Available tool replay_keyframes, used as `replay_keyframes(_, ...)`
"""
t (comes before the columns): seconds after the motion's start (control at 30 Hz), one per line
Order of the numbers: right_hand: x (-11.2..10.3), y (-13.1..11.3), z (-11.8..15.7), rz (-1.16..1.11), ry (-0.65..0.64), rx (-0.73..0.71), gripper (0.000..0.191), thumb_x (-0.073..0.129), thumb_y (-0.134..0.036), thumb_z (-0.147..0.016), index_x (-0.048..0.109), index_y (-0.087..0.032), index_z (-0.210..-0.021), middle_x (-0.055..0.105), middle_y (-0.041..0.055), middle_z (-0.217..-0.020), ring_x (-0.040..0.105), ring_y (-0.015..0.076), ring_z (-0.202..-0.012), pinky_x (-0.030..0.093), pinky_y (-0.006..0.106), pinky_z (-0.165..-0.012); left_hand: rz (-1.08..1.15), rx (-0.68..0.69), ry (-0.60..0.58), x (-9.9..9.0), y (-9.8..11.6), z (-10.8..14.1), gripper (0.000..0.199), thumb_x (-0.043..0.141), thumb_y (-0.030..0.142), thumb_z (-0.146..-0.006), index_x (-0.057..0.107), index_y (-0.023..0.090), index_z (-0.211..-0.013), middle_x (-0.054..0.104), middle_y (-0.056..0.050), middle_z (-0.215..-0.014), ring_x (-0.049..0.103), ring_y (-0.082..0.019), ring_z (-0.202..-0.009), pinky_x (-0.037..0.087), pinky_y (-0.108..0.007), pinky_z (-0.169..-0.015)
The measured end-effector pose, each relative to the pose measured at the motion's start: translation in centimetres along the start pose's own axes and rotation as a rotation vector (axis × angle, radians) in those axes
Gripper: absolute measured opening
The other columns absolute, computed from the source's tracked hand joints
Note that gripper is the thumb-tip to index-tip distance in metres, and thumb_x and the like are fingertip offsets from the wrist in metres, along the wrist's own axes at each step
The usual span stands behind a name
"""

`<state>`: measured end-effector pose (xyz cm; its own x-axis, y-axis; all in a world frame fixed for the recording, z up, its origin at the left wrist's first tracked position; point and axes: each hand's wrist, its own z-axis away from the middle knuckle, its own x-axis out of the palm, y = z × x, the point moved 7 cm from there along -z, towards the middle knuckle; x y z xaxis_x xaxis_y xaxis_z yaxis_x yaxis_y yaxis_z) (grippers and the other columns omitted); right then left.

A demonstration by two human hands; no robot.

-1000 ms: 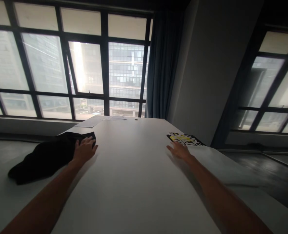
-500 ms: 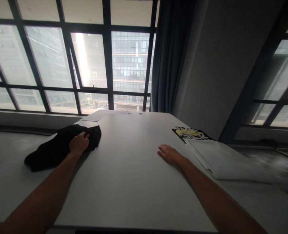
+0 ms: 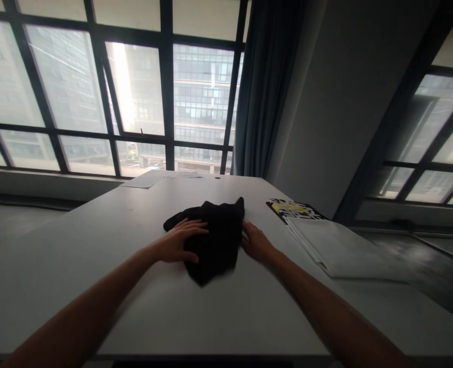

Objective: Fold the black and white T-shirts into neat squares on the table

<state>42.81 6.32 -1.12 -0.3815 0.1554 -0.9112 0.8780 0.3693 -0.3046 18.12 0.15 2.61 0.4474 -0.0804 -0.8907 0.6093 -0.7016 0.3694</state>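
A crumpled black cloth (image 3: 221, 235), apparently a folded garment, lies on the white table (image 3: 173, 317) in front of me. My left hand (image 3: 180, 241) rests on its left part, fingers spread over the fabric and thumb apart. At the cloth's right edge is my right hand (image 3: 257, 242), its fingertips touching the fabric and a gap showing between thumb and fingers. The exact kind of garment cannot be made out.
On the right side of the table lies a folded white cloth (image 3: 353, 250). Beyond it is a black-and-white patterned item (image 3: 293, 208) with yellow on it. Paper sheets (image 3: 144, 179) lie at the far left edge, near the windows.
The black cloth has moved from the left side to the middle, along with my left hand, which has gone from gripping it to lying spread on it. My right hand now touches its edge.
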Motion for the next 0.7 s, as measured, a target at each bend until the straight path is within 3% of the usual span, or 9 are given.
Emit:
replay_keyframes(0.1,-0.7,0.1,-0.5,-0.024,0.043,0.001,0.037,0.044,-0.024,-0.089,0.061,-0.017,-0.122,0.062,0.0115,-0.128,0.054,0.0252,-0.119,0.037,0.033,-0.102,-0.178,-0.223,-0.013,-0.7,-6.1,1.5,0.112,0.079,0.057,-0.062,0.023,0.029,-0.155,0.011,-0.01,-0.165,0.009,-0.038,-0.15,0.005,-0.059,-0.118)
replay_keyframes(0.13,-1.0,0.3,-0.7,-0.06,0.067,0.018,0.034,0.041,-0.024,-0.09,0.063,-0.017,-0.115,0.066,0.011,-0.119,0.058,0.0243,-0.112,0.04,0.032,-0.098,-0.197,-0.311,0.006,-0.8,-8.0,2.0,0.112,0.078,0.055,-0.062,0.022,0.027,-0.155,0.011,-0.012,-0.164,0.009,-0.039,-0.149,0.01,-0.059,-0.118)
replay_keyframes(0.2,-2.3,0.4,-1.0,-0.175,0.153,0.036,0.033,0.036,-0.027,-0.092,0.064,-0.017,-0.106,0.07,0.0089,-0.099,0.062,0.0232,-0.094,0.045,0.031,-0.087,-0.18,-0.404,0.081,-0.7,-10.1,2.4,0.091,0.072,0.048,-0.07,0.035,0.025,-0.15,0.029,-0.015,-0.159,0.025,-0.039,-0.145,0.023,-0.057,-0.114)
replay_keyframes(0.27,-4.1,-0.2,-1.0,-0.339,0.248,-0.024,0.033,0.037,-0.034,-0.091,0.064,-0.017,-0.099,0.069,0.0061,-0.085,0.061,0.0224,-0.081,0.047,0.032,-0.077,-0.081,-0.368,0.169,-0.4,-9.8,1.9,0.057,0.063,0.041,-0.078,0.055,0.024,-0.132,0.058,-0.012,-0.137,0.051,-0.034,-0.127,0.04,-0.05,-0.105)
replay_keyframes(0.33,-5.8,-1.1,-0.9,-0.541,0.254,-0.136,0.032,0.045,-0.042,-0.088,0.065,-0.017,-0.093,0.068,0.004,-0.081,0.061,0.0217,-0.077,0.048,0.032,-0.073,0.091,-0.267,0.227,-0.4,-8.1,0.8,0.033,0.056,0.038,-0.082,0.065,0.022,-0.109,0.071,-0.007,-0.103,0.065,-0.027,-0.097,0.05,-0.042,-0.088)
replay_keyframes(0.43,-8.2,-0.7,-1.0,-0.831,0.217,-0.183,0.038,0.054,-0.051,-0.083,0.068,-0.018,-0.096,0.071,0.0025,-0.081,0.063,0.0215,-0.077,0.05,0.032,-0.071,0.473,-0.155,0.315,-1.9,-5.5,-0.4,0.03,0.058,0.044,-0.081,0.064,0.018,-0.096,0.068,-0.002,-0.08,0.063,-0.02,-0.073,0.051,-0.033,-0.067)
replay_keyframes(0.5,-9.5,1.6,-1.5,-0.897,0.308,-0.07,0.042,0.056,-0.054,-0.081,0.069,-0.018,-0.099,0.072,0.0029,-0.08,0.065,0.0218,-0.074,0.051,0.032,-0.069,0.706,-0.158,0.424,-3.7,-5.4,-0.4,0.041,0.065,0.049,-0.076,0.061,0.018,-0.102,0.068,-0.002,-0.08,0.063,-0.019,-0.069,0.05,-0.03,-0.062)
replay_keyframes(0.6,-9.7,6.0,-2.4,-0.702,0.465,0.195,0.042,0.058,-0.05,-0.08,0.07,-0.014,-0.097,0.072,0.006,-0.078,0.066,0.0237,-0.075,0.051,0.033,-0.069,0.759,-0.347,0.629,-6.0,-8.5,1.3,0.059,0.077,0.05,-0.064,0.057,0.019,-0.11,0.069,-0.002,-0.082,0.065,-0.019,-0.065,0.05,-0.03,-0.058)
replay_keyframes(0.7,-7.6,8.5,-3.1,-0.439,0.41,0.359,0.04,0.06,-0.039,-0.082,0.068,-0.011,-0.108,0.074,0.0114,-0.089,0.068,0.0241,-0.082,0.051,0.034,-0.076,0.449,-0.65,0.732,-6.9,-12.4,4.0,0.054,0.073,0.044,-0.065,0.058,0.018,-0.11,0.072,-0.008,-0.092,0.067,-0.022,-0.07,0.053,-0.033,-0.06)
